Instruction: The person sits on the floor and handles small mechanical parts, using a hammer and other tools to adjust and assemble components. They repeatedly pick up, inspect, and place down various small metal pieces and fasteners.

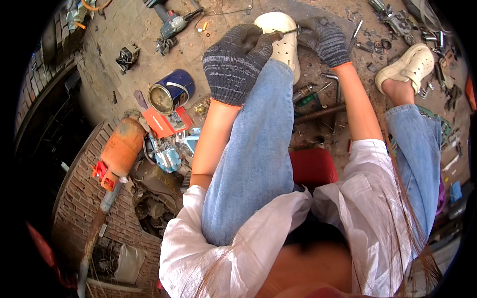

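My left hand (237, 62), in a dark grey knitted work glove with an orange cuff, is closed round a slim tool with a dark handle (275, 36). The tool's thin metal shaft (290, 32) points right, across a cream clog (275, 22) on my foot, and looks like a screwdriver. At the shaft's tip is my right hand (327, 40), gloved the same way. Its fingers are bent round a dark piece mostly hidden by the glove; I cannot make out what it is. Both hands are above the ground, in front of my left knee.
A power drill (174, 24) lies at the far left, with a blue paint can (171, 92) and red-orange box (166, 121) nearer. Right of my leg are a green-handled screwdriver (309, 99) and a bent metal wrench (338, 85). An orange cylinder (121, 146) stands left; metal parts (392, 22) lie far right.
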Demonstrator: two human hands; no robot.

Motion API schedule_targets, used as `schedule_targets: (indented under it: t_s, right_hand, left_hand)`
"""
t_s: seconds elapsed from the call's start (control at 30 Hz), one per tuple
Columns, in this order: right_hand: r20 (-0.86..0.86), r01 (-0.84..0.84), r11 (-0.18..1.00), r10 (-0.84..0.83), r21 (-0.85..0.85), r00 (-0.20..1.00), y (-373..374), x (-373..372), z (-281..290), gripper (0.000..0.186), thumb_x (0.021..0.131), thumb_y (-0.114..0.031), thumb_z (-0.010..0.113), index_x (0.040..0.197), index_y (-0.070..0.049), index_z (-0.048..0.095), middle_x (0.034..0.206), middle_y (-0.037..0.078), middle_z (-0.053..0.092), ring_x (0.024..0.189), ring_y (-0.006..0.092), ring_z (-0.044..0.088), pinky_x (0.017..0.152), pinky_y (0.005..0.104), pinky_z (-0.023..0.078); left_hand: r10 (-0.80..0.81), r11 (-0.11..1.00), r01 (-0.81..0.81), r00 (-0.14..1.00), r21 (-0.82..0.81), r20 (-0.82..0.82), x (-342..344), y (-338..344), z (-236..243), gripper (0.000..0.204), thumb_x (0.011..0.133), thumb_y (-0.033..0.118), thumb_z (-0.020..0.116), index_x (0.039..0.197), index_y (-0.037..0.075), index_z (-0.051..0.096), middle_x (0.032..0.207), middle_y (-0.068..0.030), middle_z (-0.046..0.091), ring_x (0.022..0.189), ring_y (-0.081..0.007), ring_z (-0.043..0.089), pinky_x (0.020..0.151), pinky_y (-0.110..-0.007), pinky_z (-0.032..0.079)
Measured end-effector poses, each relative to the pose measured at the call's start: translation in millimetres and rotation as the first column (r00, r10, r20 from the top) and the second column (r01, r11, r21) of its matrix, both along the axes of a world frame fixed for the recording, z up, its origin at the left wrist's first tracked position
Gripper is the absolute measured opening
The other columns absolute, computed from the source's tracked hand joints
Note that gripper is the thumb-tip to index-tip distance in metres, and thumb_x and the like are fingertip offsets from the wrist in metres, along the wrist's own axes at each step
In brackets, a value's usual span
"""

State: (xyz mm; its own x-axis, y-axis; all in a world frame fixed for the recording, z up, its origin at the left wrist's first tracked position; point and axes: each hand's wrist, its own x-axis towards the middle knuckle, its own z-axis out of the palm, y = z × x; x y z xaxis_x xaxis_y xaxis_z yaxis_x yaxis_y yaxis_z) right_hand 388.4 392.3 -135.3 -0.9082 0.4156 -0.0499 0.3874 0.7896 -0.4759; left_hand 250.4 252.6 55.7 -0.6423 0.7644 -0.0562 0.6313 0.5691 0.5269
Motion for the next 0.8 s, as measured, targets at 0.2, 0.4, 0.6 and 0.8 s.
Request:
schedule_targets:
  t_s: [0.2,0.4,0.6,0.8]
  right_hand:
    - [-0.059,-0.015,1.000,0.015,0.003,0.998,3.2,-3.3,-7.9,0.045,0.074,-0.034,0.064,0.113,-0.013,0.056,0.116,0.015,0.053,0.106,0.0314,0.050,0.090,0.0402,0.040]
    - [-0.048,-0.057,0.993,0.052,-0.100,0.997,4.5,-7.4,12.0,0.039,0.076,-0.034,0.061,0.108,-0.011,0.058,0.109,0.015,0.057,0.099,0.0319,0.054,0.086,0.0407,0.042]
    - [-0.080,-0.075,0.997,0.075,0.004,0.994,1.7,-8.3,11.4,0.038,0.077,-0.034,0.059,0.108,-0.012,0.058,0.104,0.017,0.058,0.096,0.0322,0.055,0.084,0.0404,0.043]
    - [0.057,-0.057,0.992,0.064,-0.115,0.996,-1.2,-16.4,22.5,0.036,0.078,-0.034,0.058,0.108,-0.014,0.057,0.096,0.015,0.060,0.087,0.0315,0.058,0.078,0.0402,0.046]
  left_hand:
    - [-0.063,0.997,0.052,0.982,0.064,0.179,3.7,20.8,11.6,0.032,0.070,0.025,0.070,0.094,0.006,0.061,0.079,-0.0102,0.066,0.070,-0.0216,0.065,0.062,-0.031,0.050]
    - [-0.098,0.990,0.074,0.973,0.119,0.209,-0.8,18.1,8.0,0.035,0.070,0.024,0.071,0.097,0.006,0.058,0.080,-0.0106,0.065,0.072,-0.0219,0.064,0.064,-0.031,0.050]
    - [-0.130,0.989,0.142,0.972,-0.046,0.196,-2.1,10.4,24.7,0.040,0.072,0.023,0.069,0.104,0.005,0.054,0.087,-0.0128,0.063,0.075,-0.0248,0.063,0.065,-0.033,0.049]
    - [-0.168,0.984,0.176,0.941,0.001,0.295,-5.3,9.1,26.9,0.040,0.072,0.024,0.069,0.104,0.005,0.055,0.090,-0.0125,0.063,0.081,-0.0237,0.063,0.069,-0.032,0.050]
